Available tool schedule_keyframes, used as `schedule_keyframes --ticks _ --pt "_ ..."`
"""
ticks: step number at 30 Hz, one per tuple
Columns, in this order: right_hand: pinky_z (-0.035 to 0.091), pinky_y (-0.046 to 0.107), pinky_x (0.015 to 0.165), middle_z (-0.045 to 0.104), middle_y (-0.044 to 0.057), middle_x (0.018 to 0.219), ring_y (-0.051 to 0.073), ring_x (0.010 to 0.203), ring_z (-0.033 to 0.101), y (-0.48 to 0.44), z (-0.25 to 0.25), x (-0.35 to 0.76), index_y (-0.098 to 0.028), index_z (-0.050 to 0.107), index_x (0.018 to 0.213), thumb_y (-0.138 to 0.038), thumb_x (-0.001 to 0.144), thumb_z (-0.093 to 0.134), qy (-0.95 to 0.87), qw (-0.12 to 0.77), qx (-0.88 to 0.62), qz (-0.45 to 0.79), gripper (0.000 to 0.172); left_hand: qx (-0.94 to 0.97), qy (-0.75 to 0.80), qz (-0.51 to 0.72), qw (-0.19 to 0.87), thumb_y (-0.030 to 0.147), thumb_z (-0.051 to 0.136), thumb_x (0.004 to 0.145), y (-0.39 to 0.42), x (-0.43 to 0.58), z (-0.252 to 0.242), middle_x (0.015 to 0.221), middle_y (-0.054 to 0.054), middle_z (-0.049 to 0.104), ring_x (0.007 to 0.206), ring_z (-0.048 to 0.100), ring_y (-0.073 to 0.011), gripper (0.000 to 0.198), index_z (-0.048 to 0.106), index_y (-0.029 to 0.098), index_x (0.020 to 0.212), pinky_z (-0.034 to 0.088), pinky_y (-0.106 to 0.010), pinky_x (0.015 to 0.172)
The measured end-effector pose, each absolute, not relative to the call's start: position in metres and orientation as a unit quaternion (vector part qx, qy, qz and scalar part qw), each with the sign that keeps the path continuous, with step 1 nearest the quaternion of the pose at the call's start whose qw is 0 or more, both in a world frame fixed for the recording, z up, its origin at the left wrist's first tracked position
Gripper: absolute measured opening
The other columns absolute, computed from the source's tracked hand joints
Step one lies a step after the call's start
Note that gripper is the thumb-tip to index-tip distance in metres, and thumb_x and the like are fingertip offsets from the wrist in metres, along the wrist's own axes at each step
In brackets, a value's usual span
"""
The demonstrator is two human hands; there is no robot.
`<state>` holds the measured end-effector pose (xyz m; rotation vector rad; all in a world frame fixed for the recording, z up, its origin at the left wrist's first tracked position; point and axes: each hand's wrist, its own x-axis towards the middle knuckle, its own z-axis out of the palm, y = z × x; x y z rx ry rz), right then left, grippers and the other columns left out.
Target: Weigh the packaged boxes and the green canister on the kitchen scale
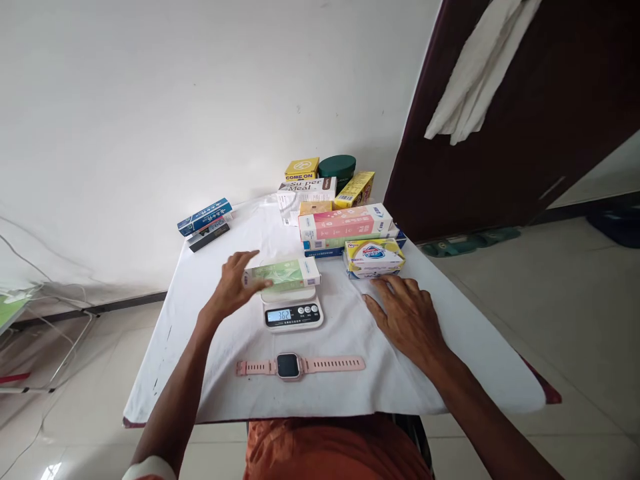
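A green and white box (287,273) lies across the pan of a white digital kitchen scale (292,315), whose lit display shows digits. My left hand (234,285) is at the left end of that box, thumb and fingers apart; whether it touches the box I cannot tell. On the right, my right hand (407,317) rests on the cloth with its fingers spread, just in front of a yellow and white soap box (374,258). Nearer to me, a pink-strapped smartwatch (288,366) lies stretched out on the table.
A pink and white box (346,223) tops a stack behind the soap. Farther back stand a white "Super Meal" box (307,191), yellow boxes (355,190) and a green-lidded tub (337,165). Blue and black boxes (205,217) lie at the left edge of the white-clothed table (215,393).
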<state>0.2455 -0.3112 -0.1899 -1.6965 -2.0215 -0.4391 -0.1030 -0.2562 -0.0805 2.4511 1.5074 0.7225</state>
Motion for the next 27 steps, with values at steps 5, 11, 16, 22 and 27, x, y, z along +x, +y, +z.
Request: schedule_keyframes --ticks 5,11,16,22,27 --pt "0.039 0.041 0.074 0.068 0.017 0.117 0.031 0.101 0.055 -0.312 -0.189 0.245 -0.015 0.069 0.118 -0.035 0.103 0.043 -0.735 0.225 -0.625 -0.135 0.036 0.768 0.530 0.359 0.033 0.052 0.062 0.097 -0.265 -0.117 -0.053 0.131 -0.009 0.066 0.121 0.064 -0.0263 0.043 0.060 0.027 0.131 0.051 -0.047 0.104" --pt "0.037 0.039 0.074 0.069 0.017 0.118 0.031 0.101 0.056 -0.312 -0.190 0.244 -0.012 0.068 0.116 -0.034 0.104 0.043 -0.731 0.224 -0.628 -0.143 0.036 0.788 0.513 0.340 0.023 0.050 0.064 0.097 -0.274 -0.106 -0.050 0.131 -0.008 0.066 0.121 0.064 -0.0258 0.041 0.060 0.027 0.131 0.051 -0.045 0.104" --pt "0.037 0.039 0.073 0.069 0.016 0.116 0.030 0.100 0.057 -0.312 -0.189 0.245 -0.013 0.069 0.115 -0.035 0.104 0.043 -0.735 0.228 -0.622 -0.142 0.036 0.830 0.501 0.243 0.045 0.049 0.067 0.095 -0.267 -0.091 -0.066 0.136 -0.011 0.061 0.129 0.057 -0.0300 0.052 0.054 0.027 0.140 0.045 -0.050 0.109" --pt "0.042 0.043 0.072 0.069 0.018 0.116 0.033 0.098 0.059 -0.313 -0.191 0.247 -0.014 0.069 0.118 -0.037 0.102 0.042 -0.742 0.239 -0.611 -0.140 0.038 0.844 0.507 0.144 0.096 0.047 0.072 0.091 -0.256 -0.081 -0.088 0.126 -0.012 0.063 0.120 0.058 -0.0315 0.055 0.056 0.024 0.138 0.044 -0.051 0.106" --pt "0.044 0.045 0.069 0.071 0.019 0.111 0.035 0.093 0.060 -0.311 -0.195 0.251 -0.014 0.068 0.118 -0.040 0.102 0.040 -0.750 0.270 -0.580 -0.169 0.041 0.819 0.531 0.197 0.087 0.042 0.073 0.090 -0.245 -0.113 -0.085 0.118 -0.008 0.064 0.111 0.061 -0.0278 0.044 0.059 0.025 0.128 0.048 -0.045 0.100"
